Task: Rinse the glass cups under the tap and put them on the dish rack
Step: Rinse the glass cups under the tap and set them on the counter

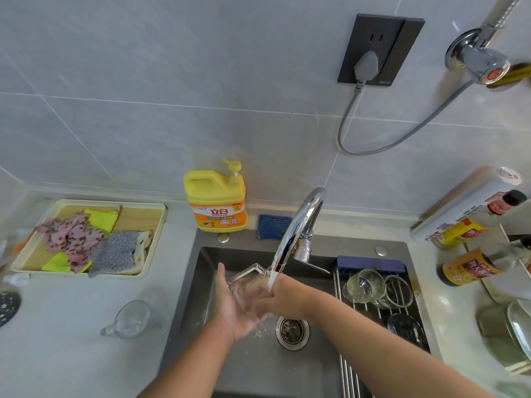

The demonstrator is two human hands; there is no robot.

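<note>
**Slick glass over a steel sink**

The person is holding a clear glass cup [244, 278] under the water running from the tap [298, 222], above the sink [250, 369] and just left of the drain [292, 328]. The left hand [232, 308] is cradling it from below, thumb up and fingers curving round the glass. The right hand [275, 300] is reaching in against the cup. Its fingers are lying behind glass and splashing water, so I cannot tell how they are set.

The wet glass is likely getting slippery. A loose hold could be letting it drop into the basin or knock the spout close above it and chip. The far end of the dish rack [346, 369] is crowded, so a cup set down hastily could be striking the ones there or tipping between the rods.

I am counting four glass cups:
- one in the hands
- one handled cup [133, 318] waiting on the counter [71, 340] to the left, seemingly on its side
- a ribbed cup [366, 285] and a plainer cup [398, 287] side by side on the rack

A darker round piece [405, 326] nearer on the rack is too unclear to count. There is one tap, one sink and one rack.
</note>
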